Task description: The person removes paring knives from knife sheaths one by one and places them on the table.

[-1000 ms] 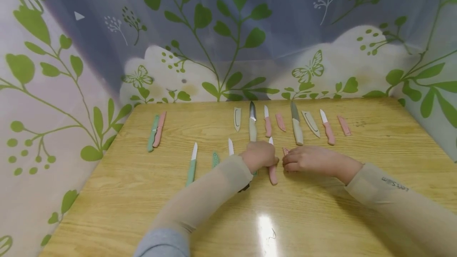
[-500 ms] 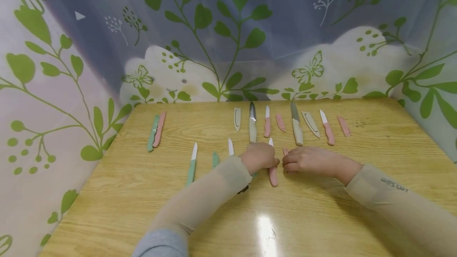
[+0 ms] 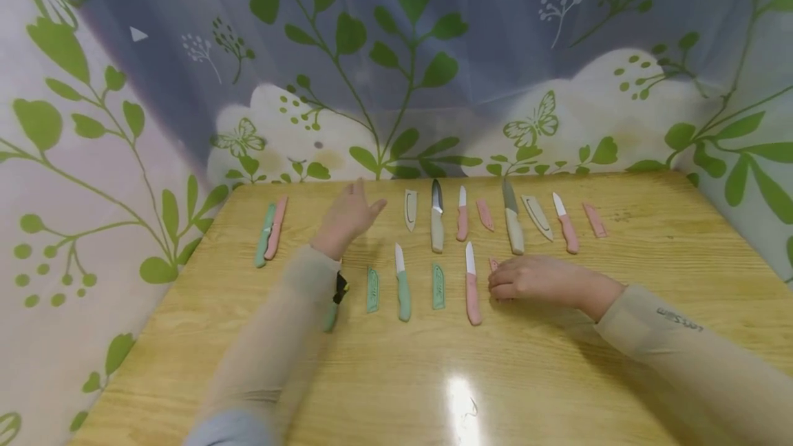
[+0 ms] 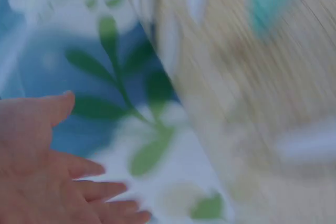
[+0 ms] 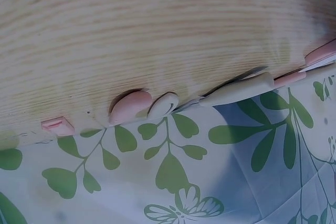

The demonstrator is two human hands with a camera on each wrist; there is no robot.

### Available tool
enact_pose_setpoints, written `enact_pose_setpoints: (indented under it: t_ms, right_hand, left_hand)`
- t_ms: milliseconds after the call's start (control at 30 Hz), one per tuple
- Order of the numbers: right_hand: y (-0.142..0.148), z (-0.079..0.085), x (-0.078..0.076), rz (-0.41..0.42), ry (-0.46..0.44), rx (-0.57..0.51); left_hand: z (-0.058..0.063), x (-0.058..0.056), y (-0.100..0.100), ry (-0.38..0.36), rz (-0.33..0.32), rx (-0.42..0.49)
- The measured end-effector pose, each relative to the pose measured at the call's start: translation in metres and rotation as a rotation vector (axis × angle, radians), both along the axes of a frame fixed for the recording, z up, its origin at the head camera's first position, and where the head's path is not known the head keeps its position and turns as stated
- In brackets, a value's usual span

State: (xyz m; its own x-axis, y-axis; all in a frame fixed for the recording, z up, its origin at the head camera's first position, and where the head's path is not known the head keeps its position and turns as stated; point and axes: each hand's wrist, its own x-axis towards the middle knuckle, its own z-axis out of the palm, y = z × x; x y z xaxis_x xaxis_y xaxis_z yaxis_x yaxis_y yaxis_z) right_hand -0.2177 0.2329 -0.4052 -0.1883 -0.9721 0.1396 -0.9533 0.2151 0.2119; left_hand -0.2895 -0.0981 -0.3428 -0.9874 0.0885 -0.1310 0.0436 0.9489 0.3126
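My left hand (image 3: 349,219) is over the back left of the table, thumb and fingers spread and holding nothing. In the left wrist view its palm (image 4: 47,177) shows. A green-handled knife (image 3: 331,319) is partly hidden under that wrist. My right hand (image 3: 535,279) has its fingers curled over a pink knife sheath (image 3: 493,263), of which only the tip shows; the thumb is hidden. Just left of it lies a pink-handled knife (image 3: 473,298), blade away from me. Further left in the same row are a green sheath (image 3: 438,288), a green-handled knife (image 3: 404,294) and another green sheath (image 3: 372,291).
The back row holds a cream sheath (image 3: 411,210), a cream-handled knife (image 3: 437,229), a pink-handled knife (image 3: 462,222), a pink sheath (image 3: 485,215) and several more knives and sheaths. A green knife (image 3: 264,239) and a pink knife (image 3: 275,229) lie together at far left. A leaf-print curtain (image 3: 396,88) stands behind.
My left hand has left the pink-handled knife and moved left and back, its fingers opening, uncovering the green sheath and green-handled knife. The right hand has stayed put.
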Motion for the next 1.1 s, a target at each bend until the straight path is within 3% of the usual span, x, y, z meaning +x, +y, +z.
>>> enact_pose_setpoints:
  t_ms: [100,233,433,600,767,833,1000,1100]
  right_hand:
    - [0.000,0.001,0.000,0.009,0.008,0.004]
    - [0.001,0.001,0.000,0.018,0.003,-0.009]
    - [0.003,0.001,0.001,0.019,0.014,-0.018]
    - [0.001,0.001,0.001,0.031,0.017,-0.014]
    - [0.001,0.001,0.002,0.031,0.007,-0.017]
    - [0.001,0.000,0.002,0.030,0.011,-0.022]
    - [0.000,-0.001,0.002,0.039,0.007,-0.024]
    - [0.000,0.000,0.001,0.042,0.002,-0.022]
  left_hand:
    - [-0.006,-0.005,-0.038,0.014,0.060,0.014]
    - [-0.015,-0.008,-0.076,-0.034,0.151,0.041]
    - [-0.026,-0.010,-0.117,-0.111,0.243,0.089]
    - [-0.033,-0.010,-0.145,-0.251,0.270,0.189]
    - [-0.038,-0.009,-0.158,-0.328,0.293,0.223]
    - [-0.042,-0.009,-0.160,-0.333,0.293,0.194]
    - [-0.050,-0.006,-0.157,-0.312,0.214,0.074]
    - [-0.049,-0.004,-0.149,-0.301,0.205,0.019]
